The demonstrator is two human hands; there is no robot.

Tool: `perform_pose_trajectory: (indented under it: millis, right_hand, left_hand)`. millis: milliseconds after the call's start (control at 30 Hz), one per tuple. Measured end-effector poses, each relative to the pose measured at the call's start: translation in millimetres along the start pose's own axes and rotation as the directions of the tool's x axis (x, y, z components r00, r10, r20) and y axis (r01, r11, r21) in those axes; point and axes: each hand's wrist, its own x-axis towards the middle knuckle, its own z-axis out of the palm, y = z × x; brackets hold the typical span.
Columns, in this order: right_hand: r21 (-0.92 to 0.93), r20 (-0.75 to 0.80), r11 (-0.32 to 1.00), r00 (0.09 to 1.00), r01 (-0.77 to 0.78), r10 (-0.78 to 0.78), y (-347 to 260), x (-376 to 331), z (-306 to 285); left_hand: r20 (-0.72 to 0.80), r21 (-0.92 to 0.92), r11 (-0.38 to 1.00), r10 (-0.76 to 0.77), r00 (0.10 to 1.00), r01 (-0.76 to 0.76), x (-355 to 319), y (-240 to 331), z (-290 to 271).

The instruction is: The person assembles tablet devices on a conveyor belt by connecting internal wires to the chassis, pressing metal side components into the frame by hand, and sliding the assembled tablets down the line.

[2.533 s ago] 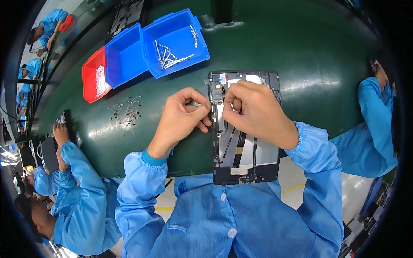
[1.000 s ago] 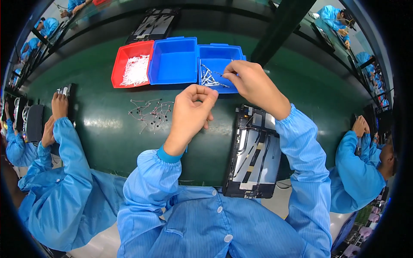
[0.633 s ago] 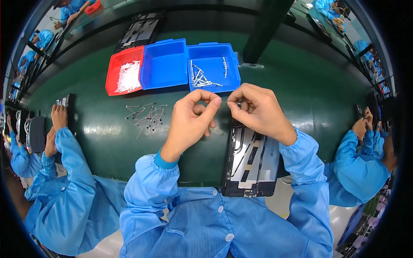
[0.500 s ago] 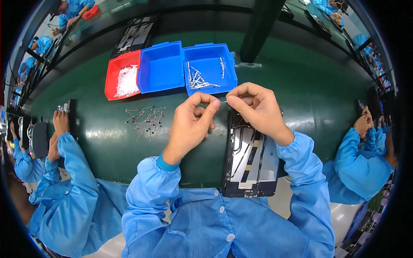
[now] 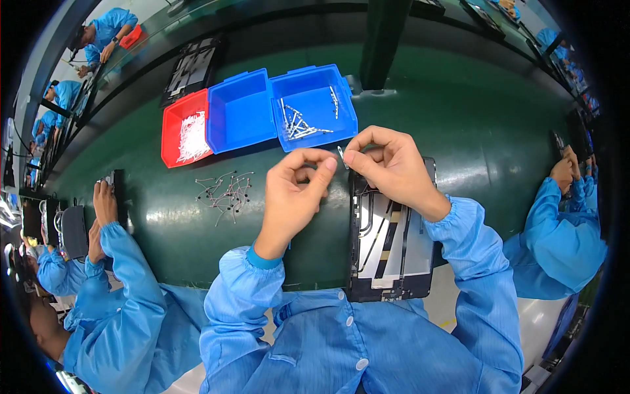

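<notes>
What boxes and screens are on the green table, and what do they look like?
Red bin: far left of the row, holds white bits.
Middle blue bin: square, looks empty.
Right blue bin: holds thin silver parts.
Open tablet: flat dark rectangle under the right hand.
No labels or lit screens show.

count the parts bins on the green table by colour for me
Blue bins: 2
Red bins: 1
Total: 3
</notes>
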Motion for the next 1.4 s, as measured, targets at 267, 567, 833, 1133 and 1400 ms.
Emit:
perform_pose_trajectory:
  millis: [267,567,833,1133,1400]
  right_hand:
    - [-0.480,0.085,0.859,0.984,0.176,-0.155,-11,-1,7]
    - [-0.397,0.037,0.839,0.920,0.372,-0.390,-11,-6,-3]
    - [0.034,-0.234,0.992,0.966,0.124,-0.113,-19,-8,-13]
    - [-0.088,-0.340,0.990,0.931,0.109,-0.132,-5,-81,-33]
    - [-0.091,-0.474,0.982,0.860,0.167,-0.190,37,-119,-26]
  left_hand:
    - [0.030,-0.064,0.994,-0.086,0.996,0.088,3,4,-16]
    - [-0.445,-0.013,0.981,0.167,0.880,-0.193,20,23,-58]
    - [-0.516,0.824,0.565,0.723,0.460,0.036,31,2,-146]
    - [0.329,0.396,0.917,-0.189,0.925,0.046,-60,5,-30]
    - [0.431,0.072,0.906,-0.405,0.806,0.417,-51,-5,27]
